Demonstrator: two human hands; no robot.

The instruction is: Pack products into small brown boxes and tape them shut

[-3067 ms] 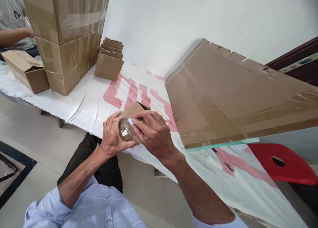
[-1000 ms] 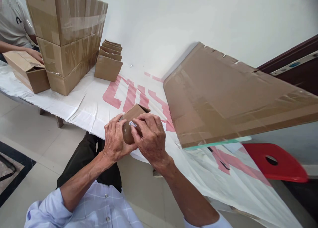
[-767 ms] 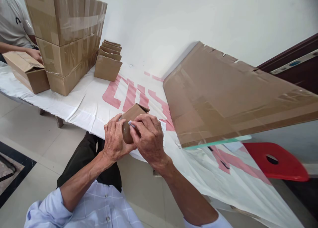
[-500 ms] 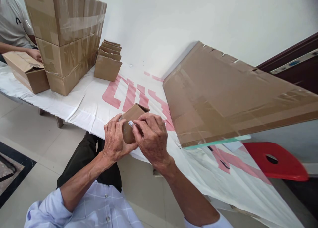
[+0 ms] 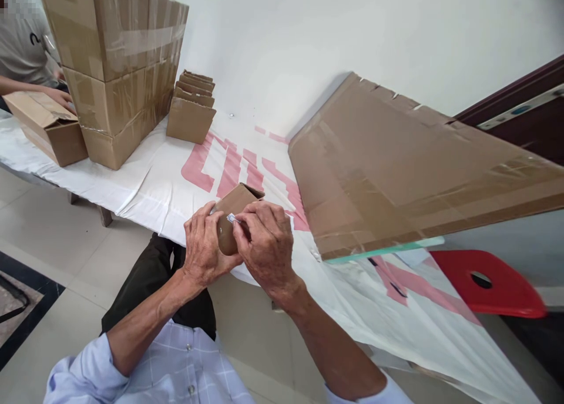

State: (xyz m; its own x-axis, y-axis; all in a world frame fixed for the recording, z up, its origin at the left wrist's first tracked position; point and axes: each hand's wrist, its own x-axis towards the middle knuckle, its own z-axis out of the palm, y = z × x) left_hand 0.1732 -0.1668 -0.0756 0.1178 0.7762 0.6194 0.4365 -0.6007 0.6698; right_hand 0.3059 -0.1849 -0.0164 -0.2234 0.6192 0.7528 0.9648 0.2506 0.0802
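A small brown cardboard box point(image 5: 233, 207) rests at the near edge of the table point(image 5: 163, 184), which has a white cover with red marks. My left hand point(image 5: 203, 245) is wrapped round the box's left side. My right hand point(image 5: 264, 239) grips its right side, with the fingers curled over the top. Between my right thumb and fingers sits a small white label point(image 5: 231, 218), pressed against the box face. The lower part of the box is hidden behind both hands.
A big flat taped carton point(image 5: 396, 169) fills the table's right side. Stacked taped cartons point(image 5: 114, 63) stand at the back left, with a row of small boxes point(image 5: 190, 107) beside them. Another person's hand point(image 5: 57, 97) rests on an open box point(image 5: 46, 125). A red stool point(image 5: 484, 282) stands at right.
Since three seconds ago the shiny taped face of the small box has turned away under my hands. In the last second my hands barely shifted on the box.
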